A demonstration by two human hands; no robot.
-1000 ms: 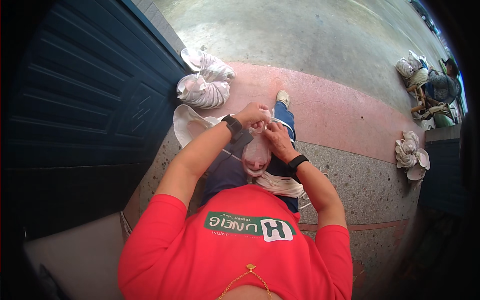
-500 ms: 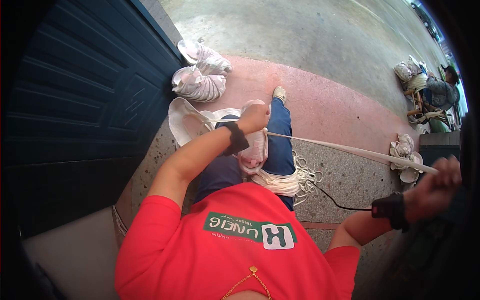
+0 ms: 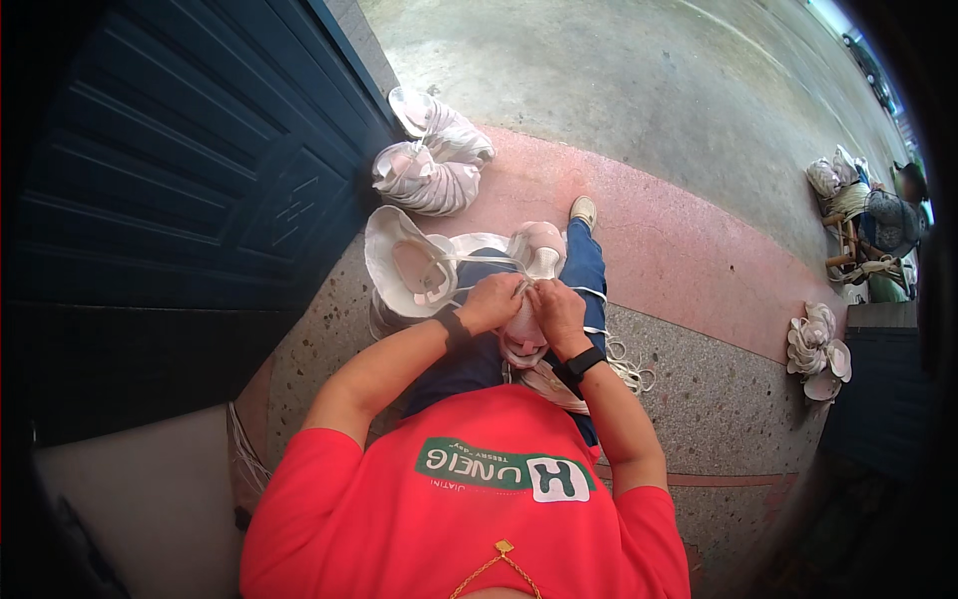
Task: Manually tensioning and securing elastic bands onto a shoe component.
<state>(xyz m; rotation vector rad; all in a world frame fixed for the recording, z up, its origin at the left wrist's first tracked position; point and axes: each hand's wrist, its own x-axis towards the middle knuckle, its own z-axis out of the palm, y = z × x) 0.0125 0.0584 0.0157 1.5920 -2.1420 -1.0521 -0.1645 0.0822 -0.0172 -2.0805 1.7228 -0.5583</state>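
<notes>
A white and pink shoe upper (image 3: 539, 250) lies across my lap, between my thighs. My left hand (image 3: 496, 301) is closed at its left edge, fingertips pinched on a white shoelace (image 3: 494, 260). Right beside it, my right hand (image 3: 557, 313) pinches the lace over the middle of the upper. The fingertips almost meet, and they hide the lace's end. Left of my left hand, another white upper with a pink lining (image 3: 411, 265) hangs by a strand of lace. A bundle of loose white laces (image 3: 629, 367) lies by my right thigh, partly behind my right forearm.
Two stacks of nested uppers (image 3: 429, 180) stand on the floor by a dark blue door (image 3: 180, 200). More uppers (image 3: 818, 349) lie at the right. Farther off, a person (image 3: 893, 215) sits by a wooden stool and another pile.
My right hand has come in from the far right, where it held the lace stretched taut, to the upper beside my left hand. My left hand has moved slightly lower in the picture.
</notes>
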